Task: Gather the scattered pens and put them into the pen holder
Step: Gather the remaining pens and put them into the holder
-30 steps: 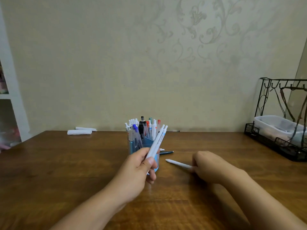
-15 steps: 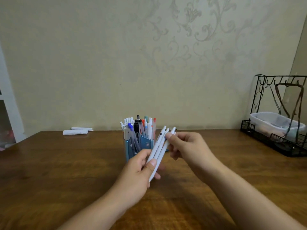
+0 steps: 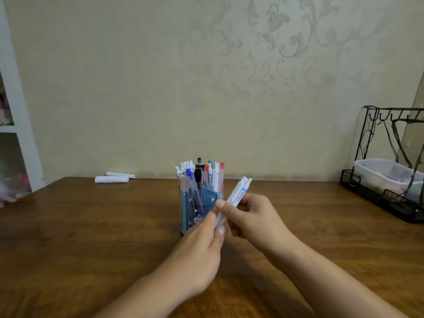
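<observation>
A blue pen holder (image 3: pixel 191 208) stands in the middle of the wooden table, filled with several upright pens (image 3: pixel 202 174). Just in front of it and to its right, both hands hold a small bundle of white pens (image 3: pixel 238 192) tilted up to the right. My left hand (image 3: pixel 202 246) pinches the bundle's lower end between thumb and fingers. My right hand (image 3: pixel 254 216) is wrapped around its middle from the right. The bundle's tips sit about level with the holder's rim and to the right of it. The holder's lower right side is hidden behind my hands.
Two white rolled items (image 3: pixel 112 178) lie at the table's back left. A black wire rack (image 3: pixel 387 198) with a clear plastic box (image 3: pixel 387 173) stands at the right edge. A white shelf unit (image 3: pixel 18 138) is at the far left. The wooden table (image 3: pixel 91 237) stretches around.
My right hand picked a white pen off the table, brought it to the pens in my left hand, and now grips the bundle's middle together with the left hand.
</observation>
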